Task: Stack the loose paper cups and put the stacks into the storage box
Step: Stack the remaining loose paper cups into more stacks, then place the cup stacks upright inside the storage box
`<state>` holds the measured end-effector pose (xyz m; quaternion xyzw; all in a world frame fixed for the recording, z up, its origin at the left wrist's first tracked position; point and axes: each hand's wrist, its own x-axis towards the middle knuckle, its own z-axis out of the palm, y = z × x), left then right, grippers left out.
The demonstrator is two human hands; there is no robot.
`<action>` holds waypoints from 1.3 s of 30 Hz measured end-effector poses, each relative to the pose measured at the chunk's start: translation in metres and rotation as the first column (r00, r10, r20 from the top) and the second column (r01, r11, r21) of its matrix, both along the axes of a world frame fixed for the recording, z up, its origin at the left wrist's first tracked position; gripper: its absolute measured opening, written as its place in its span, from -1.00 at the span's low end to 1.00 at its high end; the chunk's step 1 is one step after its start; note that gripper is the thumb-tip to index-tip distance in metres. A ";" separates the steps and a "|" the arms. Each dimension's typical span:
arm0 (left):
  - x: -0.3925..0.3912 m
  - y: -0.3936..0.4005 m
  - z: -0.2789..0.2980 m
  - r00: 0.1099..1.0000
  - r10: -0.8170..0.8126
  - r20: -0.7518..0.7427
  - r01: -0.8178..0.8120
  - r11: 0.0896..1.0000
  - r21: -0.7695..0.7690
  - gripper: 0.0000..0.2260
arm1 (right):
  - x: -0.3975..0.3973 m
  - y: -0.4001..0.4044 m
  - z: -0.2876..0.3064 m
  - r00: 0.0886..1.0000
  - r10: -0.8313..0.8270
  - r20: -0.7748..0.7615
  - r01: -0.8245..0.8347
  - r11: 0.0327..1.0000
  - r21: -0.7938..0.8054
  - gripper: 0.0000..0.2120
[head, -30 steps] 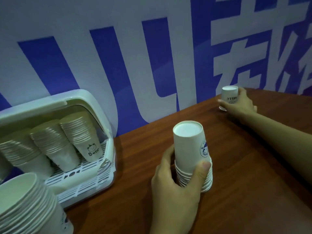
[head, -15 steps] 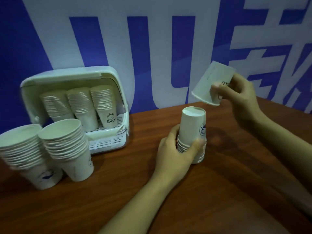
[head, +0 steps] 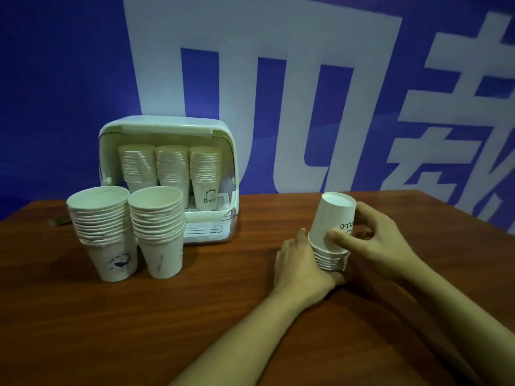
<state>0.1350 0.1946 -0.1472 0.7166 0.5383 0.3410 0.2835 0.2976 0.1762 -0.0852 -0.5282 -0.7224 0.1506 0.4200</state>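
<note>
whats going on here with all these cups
A person is stacking paper cups upside down on a wooden table. The left hand grips the base of a short inverted stack, while the right hand holds the top cup, seated on the stack. Two taller upright stacks stand to the left, in front of an open white storage box that already holds three stacks.

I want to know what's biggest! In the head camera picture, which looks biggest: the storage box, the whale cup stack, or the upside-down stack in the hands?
1. storage box
2. whale cup stack
3. upside-down stack
</note>
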 end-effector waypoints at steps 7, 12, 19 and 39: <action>-0.014 -0.013 0.013 0.987 -0.043 0.152 0.064 0.989 -0.134 0.16 | -0.005 -0.011 0.005 0.990 0.039 -0.136 -0.046 0.998 -0.045 -0.35; -0.038 -0.024 0.017 0.956 -0.117 0.269 0.139 0.988 -0.067 0.07 | 0.003 -0.035 0.014 0.921 0.030 -0.388 -0.048 0.998 -0.037 -0.26; -0.103 -0.038 0.041 0.846 -0.126 0.518 0.108 0.992 0.065 0.05 | -0.016 -0.052 0.006 0.942 0.190 -0.277 -0.268 0.921 -0.282 -0.50; -0.268 -0.083 0.061 0.711 0.581 0.397 -0.677 0.718 0.161 0.01 | -0.128 -0.040 0.006 0.959 0.181 -0.217 -0.197 0.979 -0.055 -0.49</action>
